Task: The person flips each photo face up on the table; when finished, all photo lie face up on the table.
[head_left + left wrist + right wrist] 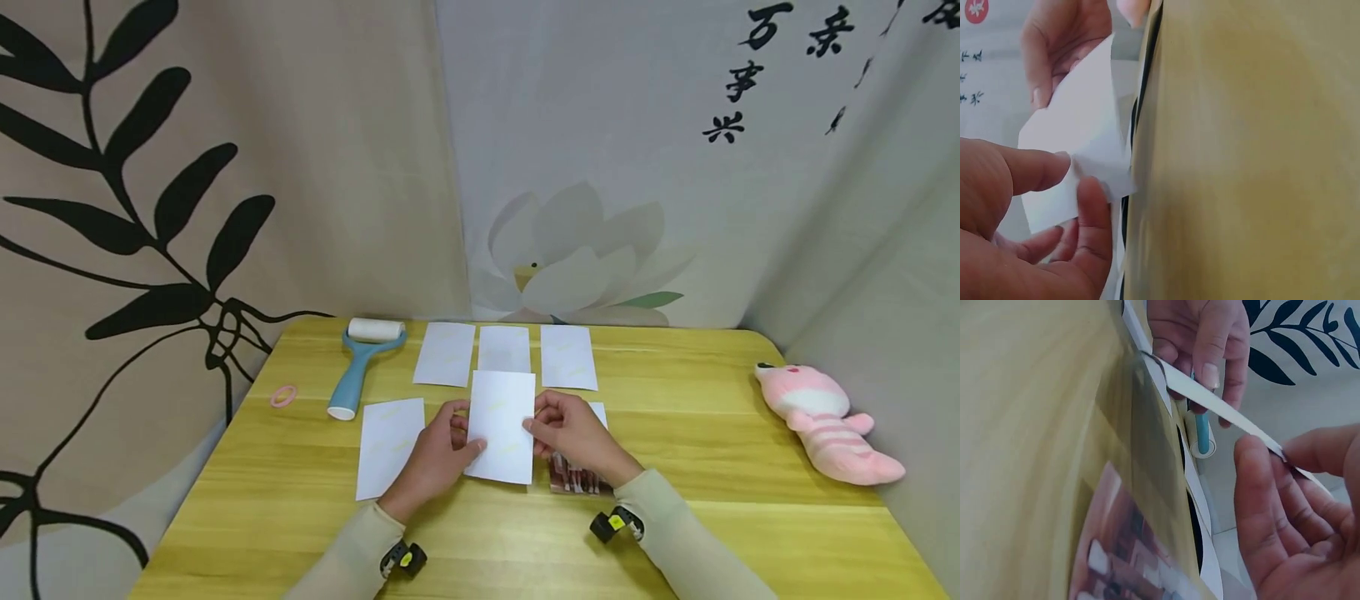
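The left hand (pixel 435 454) and the right hand (pixel 573 429) are pinching opposite side edges of a white card (pixel 500 429) with their fingers (pixel 1094 219), holding it raised over the bench (pixel 697 533). Another card (pixel 388 442) is lying near the left hand, a printed photo (pixel 573 478) is lying partly hidden by the right, and three white rectangles (pixel 568 358) are resting behind, beside a blue-handled roller (pixel 356 375).

1. Rear middle card (pixel 504 348): lower part hidden behind the held card (pixel 501 427).
2. Yellow marks (pixel 497 407) on the held card: too small to read.
3. Photo (pixel 579 481): partly covered by the right hand (pixel 576 432); cut off below in right wrist view.
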The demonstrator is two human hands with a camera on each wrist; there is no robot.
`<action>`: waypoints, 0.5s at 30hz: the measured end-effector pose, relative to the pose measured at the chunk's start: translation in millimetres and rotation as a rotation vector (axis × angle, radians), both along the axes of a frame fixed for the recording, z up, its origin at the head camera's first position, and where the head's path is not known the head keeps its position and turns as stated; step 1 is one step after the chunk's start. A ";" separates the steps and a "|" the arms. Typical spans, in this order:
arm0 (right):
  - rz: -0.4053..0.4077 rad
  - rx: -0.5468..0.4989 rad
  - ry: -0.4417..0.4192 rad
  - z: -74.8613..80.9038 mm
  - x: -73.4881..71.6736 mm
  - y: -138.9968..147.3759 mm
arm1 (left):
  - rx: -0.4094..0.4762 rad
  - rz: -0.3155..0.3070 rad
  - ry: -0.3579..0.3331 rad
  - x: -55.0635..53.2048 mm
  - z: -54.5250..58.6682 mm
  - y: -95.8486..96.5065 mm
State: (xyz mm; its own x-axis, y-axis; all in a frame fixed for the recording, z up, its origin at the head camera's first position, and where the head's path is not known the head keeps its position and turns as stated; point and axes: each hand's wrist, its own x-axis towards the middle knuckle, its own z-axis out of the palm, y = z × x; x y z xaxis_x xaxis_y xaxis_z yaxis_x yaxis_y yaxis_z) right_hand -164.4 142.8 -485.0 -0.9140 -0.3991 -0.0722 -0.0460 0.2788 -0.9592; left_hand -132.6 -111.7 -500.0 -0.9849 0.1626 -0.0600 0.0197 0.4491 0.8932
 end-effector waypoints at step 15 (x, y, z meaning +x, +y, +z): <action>0.003 -0.116 0.011 19.0 2.4 -11.3 | 0.011 -0.017 0.097 11.0 20.8 13.1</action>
State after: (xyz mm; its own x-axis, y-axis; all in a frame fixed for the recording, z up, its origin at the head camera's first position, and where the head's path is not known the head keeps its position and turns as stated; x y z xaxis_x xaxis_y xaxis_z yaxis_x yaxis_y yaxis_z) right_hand -162.0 131.5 -466.1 -0.9135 -0.4067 -0.0152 -0.0576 0.1663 -0.9844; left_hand -121.7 -98.6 -479.2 -0.9830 0.1796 0.0375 0.1141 0.4384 0.8915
